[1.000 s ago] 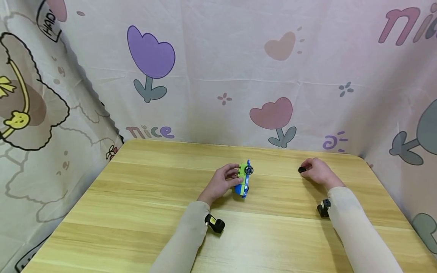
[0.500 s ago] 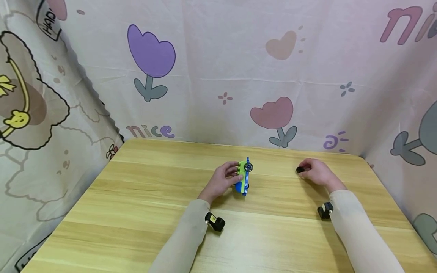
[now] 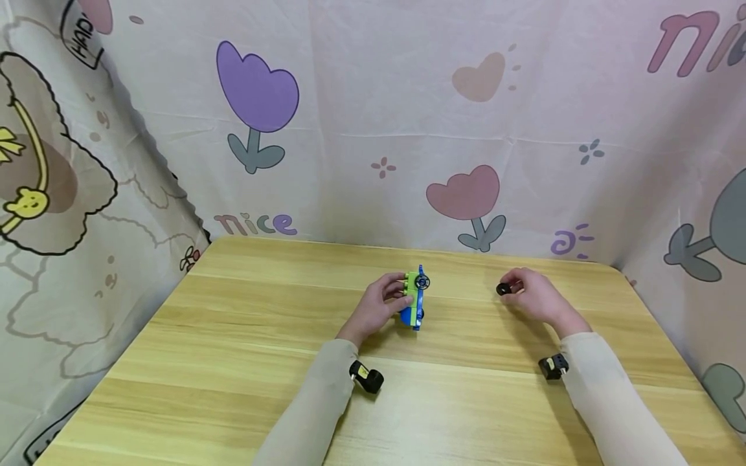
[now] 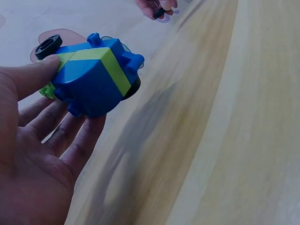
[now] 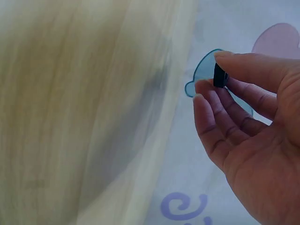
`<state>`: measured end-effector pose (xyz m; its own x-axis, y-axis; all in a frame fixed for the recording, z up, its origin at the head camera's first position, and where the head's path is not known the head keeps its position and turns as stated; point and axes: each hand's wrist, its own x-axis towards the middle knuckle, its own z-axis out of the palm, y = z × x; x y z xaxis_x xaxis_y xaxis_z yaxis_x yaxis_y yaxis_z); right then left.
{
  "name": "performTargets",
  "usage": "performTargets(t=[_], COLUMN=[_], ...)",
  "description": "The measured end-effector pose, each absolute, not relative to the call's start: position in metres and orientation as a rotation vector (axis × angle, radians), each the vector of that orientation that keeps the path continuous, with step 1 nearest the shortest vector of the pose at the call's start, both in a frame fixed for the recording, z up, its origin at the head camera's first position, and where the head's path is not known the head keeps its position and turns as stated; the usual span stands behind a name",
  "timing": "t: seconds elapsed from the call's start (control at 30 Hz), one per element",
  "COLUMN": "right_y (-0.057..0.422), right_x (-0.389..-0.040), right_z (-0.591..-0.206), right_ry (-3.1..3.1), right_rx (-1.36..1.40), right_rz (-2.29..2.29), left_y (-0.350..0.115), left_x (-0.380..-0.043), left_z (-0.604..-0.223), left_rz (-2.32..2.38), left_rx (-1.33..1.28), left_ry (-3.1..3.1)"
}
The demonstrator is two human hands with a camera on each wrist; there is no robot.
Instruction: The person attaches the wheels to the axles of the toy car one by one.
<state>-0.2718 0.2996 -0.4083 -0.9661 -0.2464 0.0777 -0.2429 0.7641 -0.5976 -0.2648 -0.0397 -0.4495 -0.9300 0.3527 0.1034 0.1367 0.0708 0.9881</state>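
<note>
My left hand [image 3: 375,307] grips a blue and lime-green toy car [image 4: 91,82] made of building blocks. The thumb presses one side and the fingers lie along the other, with the car tilted on its side above the table. One black wheel [image 4: 48,47] shows on the car near the thumb, and another dark wheel [image 4: 133,89] peeks out at its far edge. Farther right, my right hand [image 3: 536,296] pinches a small black wheel [image 5: 220,76] between thumb and fingertips, raised off the table. A clear gap lies between the wheel and the car.
The wooden table [image 3: 233,362] stretches beneath both hands. A patterned cloth [image 3: 361,77] hangs behind it and along the left side. Small black cameras are strapped at the left wrist [image 3: 367,378] and the right wrist [image 3: 553,367].
My right hand has moved a little left with the black wheel, toward the car. My left hand and the car have shifted slightly upward in the head view.
</note>
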Motion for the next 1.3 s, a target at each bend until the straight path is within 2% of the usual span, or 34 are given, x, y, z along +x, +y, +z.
performTargets(t=[0.3,1.3], right_y=[0.282,0.265], right_x=[-0.264,-0.247], right_z=[-0.404,-0.405], right_ry=[2.937,2.948], right_rx=[-0.525,-0.633], right_rz=[-1.065,-1.117], left_y=[-0.038,-0.035], left_x=[-0.264,-0.263], left_z=[-0.448,-0.449], left_rz=[2.001,2.033], left_rx=[0.487,0.472], left_ry=[2.136,2.048])
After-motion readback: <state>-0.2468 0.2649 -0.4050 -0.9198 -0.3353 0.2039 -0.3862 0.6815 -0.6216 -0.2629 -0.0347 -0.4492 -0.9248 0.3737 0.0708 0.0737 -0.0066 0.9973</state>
